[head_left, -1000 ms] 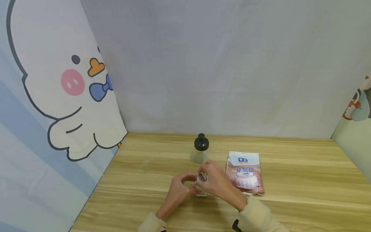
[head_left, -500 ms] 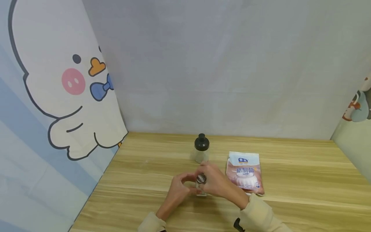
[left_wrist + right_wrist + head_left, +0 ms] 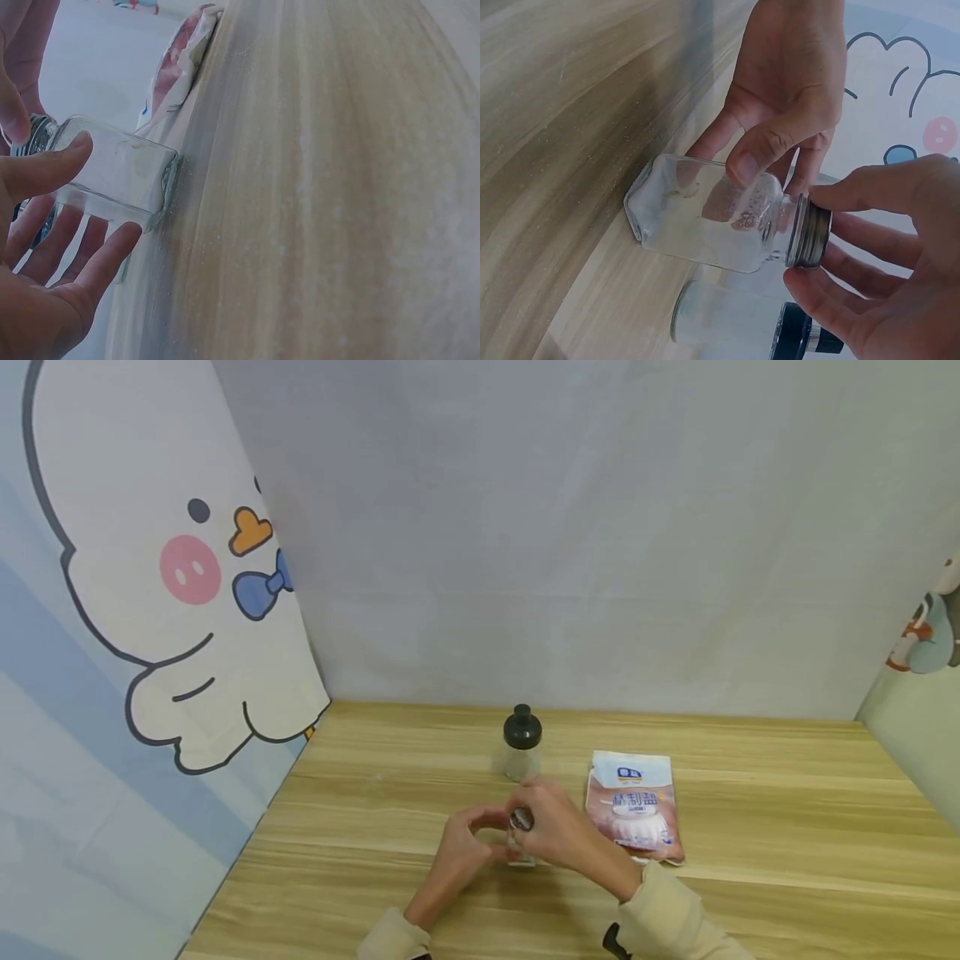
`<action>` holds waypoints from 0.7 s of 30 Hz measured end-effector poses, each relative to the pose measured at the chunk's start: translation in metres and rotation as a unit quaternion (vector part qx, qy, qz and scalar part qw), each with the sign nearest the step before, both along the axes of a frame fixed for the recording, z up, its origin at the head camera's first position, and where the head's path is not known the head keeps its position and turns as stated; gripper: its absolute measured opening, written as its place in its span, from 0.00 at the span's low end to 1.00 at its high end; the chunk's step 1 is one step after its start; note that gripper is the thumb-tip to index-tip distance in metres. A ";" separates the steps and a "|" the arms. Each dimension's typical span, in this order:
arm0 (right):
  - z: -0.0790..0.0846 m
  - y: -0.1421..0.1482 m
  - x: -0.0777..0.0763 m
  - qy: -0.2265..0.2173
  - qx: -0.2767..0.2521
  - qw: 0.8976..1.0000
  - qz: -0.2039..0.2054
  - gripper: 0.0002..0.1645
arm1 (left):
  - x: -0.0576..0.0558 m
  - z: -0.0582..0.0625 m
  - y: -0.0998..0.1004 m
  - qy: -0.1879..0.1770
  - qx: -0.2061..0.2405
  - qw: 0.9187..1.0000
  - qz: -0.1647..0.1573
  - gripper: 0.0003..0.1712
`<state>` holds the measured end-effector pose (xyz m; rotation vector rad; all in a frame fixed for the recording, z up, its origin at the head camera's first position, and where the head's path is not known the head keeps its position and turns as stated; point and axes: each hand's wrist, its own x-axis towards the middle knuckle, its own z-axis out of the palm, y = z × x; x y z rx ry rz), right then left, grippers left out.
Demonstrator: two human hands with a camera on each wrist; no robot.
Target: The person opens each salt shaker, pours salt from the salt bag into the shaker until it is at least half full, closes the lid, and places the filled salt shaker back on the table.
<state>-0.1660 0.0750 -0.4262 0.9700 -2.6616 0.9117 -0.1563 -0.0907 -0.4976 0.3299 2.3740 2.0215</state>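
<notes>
Our left grip [image 3: 461, 850] holds the glass jar [image 3: 705, 232] by its body, our right grip [image 3: 553, 827] pinches its cap [image 3: 811, 235]: apt, we judge, for something light, slippery and fragile.

Pale cream left sleeve [image 3: 393, 935], matching right sleeve [image 3: 671, 912], small curved black piece [image 3: 614, 942] beside it

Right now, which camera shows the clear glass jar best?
The right wrist view: the clear glass jar shows from base to round metal lid. The left wrist view shows its body, partly behind the left hand. In the head view, the right hand hides much.
</notes>
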 end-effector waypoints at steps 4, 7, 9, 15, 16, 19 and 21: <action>0.000 0.002 0.000 -0.006 0.001 0.999 0.033 0.12 | 0.006 0.011 0.002 0.004 0.004 1.000 -0.005 0.26; 0.000 0.004 0.001 -0.017 0.000 0.999 0.040 0.13 | 0.013 0.025 0.004 0.000 0.003 1.000 -0.013 0.25; 0.000 0.004 0.002 -0.016 0.002 0.999 0.032 0.14 | 0.016 0.033 0.005 -0.001 0.000 1.000 -0.013 0.24; -0.001 0.004 0.002 0.007 0.012 1.000 -0.016 0.15 | 0.016 0.034 0.004 -0.011 -0.002 1.000 -0.007 0.25; -0.001 0.004 0.002 0.008 0.011 1.000 -0.021 0.16 | 0.015 0.033 0.004 -0.009 -0.001 1.000 -0.007 0.25; 0.000 0.003 0.002 0.009 0.008 1.000 -0.029 0.18 | 0.009 0.021 0.002 -0.009 -0.003 1.000 -0.005 0.26; 0.001 0.002 0.001 0.007 0.007 0.999 -0.031 0.19 | 0.005 0.013 0.002 -0.008 -0.010 1.000 -0.002 0.27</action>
